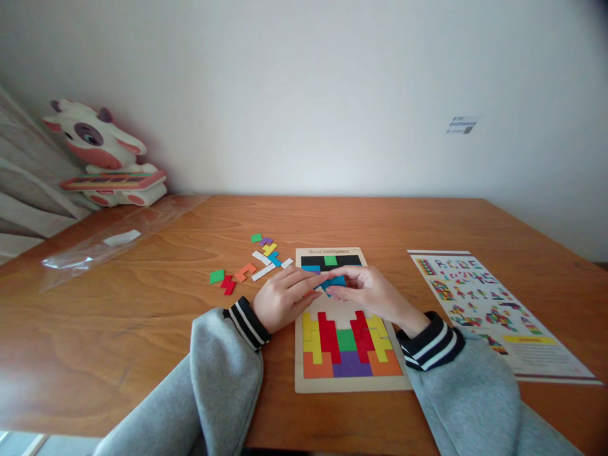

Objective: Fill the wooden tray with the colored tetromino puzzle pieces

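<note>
A wooden puzzle board (300, 384) lies in front of me, its lower part filled with yellow, red, green, orange and purple pieces. Above its middle, my right hand (368, 288) pinches a blue puzzle piece (336, 282) between thumb and fingers. My left hand (287, 294) reaches in from the other side, its fingertips closed at the same piece's left end. Black pieces with a green square piece (330, 260) between them fill the board's top row. Just below sits another blue piece (311, 268), partly hidden by my left hand.
Loose pieces lie left of the board, among them a green one (217, 276), a red one (228, 285), an orange one (246, 272) and several white ones. A printed pattern sheet (498, 304) is at right. A cow toy keyboard (114, 158) and clear plastic bag (90, 253) are at left.
</note>
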A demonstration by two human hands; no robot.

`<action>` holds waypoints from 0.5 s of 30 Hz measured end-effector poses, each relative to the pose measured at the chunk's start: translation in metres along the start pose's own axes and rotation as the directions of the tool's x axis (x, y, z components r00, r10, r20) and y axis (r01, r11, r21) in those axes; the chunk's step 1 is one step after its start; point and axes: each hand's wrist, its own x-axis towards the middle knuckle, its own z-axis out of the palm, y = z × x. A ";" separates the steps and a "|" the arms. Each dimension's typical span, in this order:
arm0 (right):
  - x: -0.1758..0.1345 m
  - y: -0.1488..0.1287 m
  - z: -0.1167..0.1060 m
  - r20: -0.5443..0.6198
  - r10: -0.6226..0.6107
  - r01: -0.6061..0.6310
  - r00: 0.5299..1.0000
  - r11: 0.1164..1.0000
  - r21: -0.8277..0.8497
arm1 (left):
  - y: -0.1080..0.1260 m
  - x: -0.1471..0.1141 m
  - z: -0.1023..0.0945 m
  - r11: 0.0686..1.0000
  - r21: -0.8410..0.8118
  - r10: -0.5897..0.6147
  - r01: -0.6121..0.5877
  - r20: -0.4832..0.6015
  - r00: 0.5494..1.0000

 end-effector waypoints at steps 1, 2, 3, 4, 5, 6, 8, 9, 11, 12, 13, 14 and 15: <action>0.000 0.000 0.001 0.015 -0.004 0.004 1.000 1.000 -0.008 | 0.000 0.000 0.000 1.000 -0.012 0.005 -0.005 -0.004 1.000; -0.001 -0.001 0.001 0.020 -0.006 0.007 1.000 1.000 -0.015 | 0.000 0.000 0.000 1.000 -0.026 -0.001 0.000 -0.008 1.000; -0.001 -0.002 0.001 0.015 -0.006 0.007 1.000 1.000 -0.019 | 0.000 -0.001 0.000 0.999 -0.042 -0.015 0.015 -0.017 1.000; 0.000 -0.003 0.000 -0.006 -0.006 0.006 1.000 1.000 -0.017 | 0.000 -0.001 0.000 0.998 -0.057 -0.039 0.038 -0.028 0.999; 0.000 -0.003 -0.002 -0.040 -0.008 0.007 0.999 1.000 -0.009 | -0.001 -0.002 0.000 0.995 -0.066 -0.072 0.069 -0.042 0.997; 0.000 -0.004 -0.003 -0.089 -0.011 0.012 0.996 1.000 0.004 | -0.001 -0.003 0.000 0.992 -0.070 -0.108 0.104 -0.057 0.993; 0.002 -0.002 -0.008 -0.219 -0.014 0.026 0.976 0.998 0.051 | -0.002 -0.004 0.000 0.983 -0.075 -0.171 0.166 -0.072 0.983; 0.003 -0.001 -0.010 -0.286 -0.014 0.039 0.958 0.996 0.080 | -0.003 -0.005 0.000 0.979 -0.079 -0.192 0.186 -0.075 0.979; 0.004 0.001 -0.015 -0.396 -0.020 0.073 0.918 0.990 0.119 | -0.004 -0.005 0.000 0.975 -0.092 -0.212 0.205 -0.074 0.975; 0.005 0.002 -0.016 -0.434 -0.024 0.088 0.901 0.988 0.128 | -0.004 -0.005 0.000 0.973 -0.098 -0.215 0.208 -0.074 0.974; 0.005 0.003 -0.018 -0.462 -0.028 0.098 0.886 0.987 0.128 | -0.004 -0.006 0.000 0.972 -0.101 -0.219 0.211 -0.077 0.973; 0.006 0.003 -0.018 -0.484 -0.029 0.101 0.875 0.987 0.125 | -0.004 -0.006 0.001 0.971 -0.101 -0.224 0.215 -0.078 0.972; 0.006 0.003 -0.019 -0.498 -0.026 0.100 0.867 0.987 0.122 | -0.004 -0.006 0.001 0.970 -0.100 -0.230 0.222 -0.074 0.970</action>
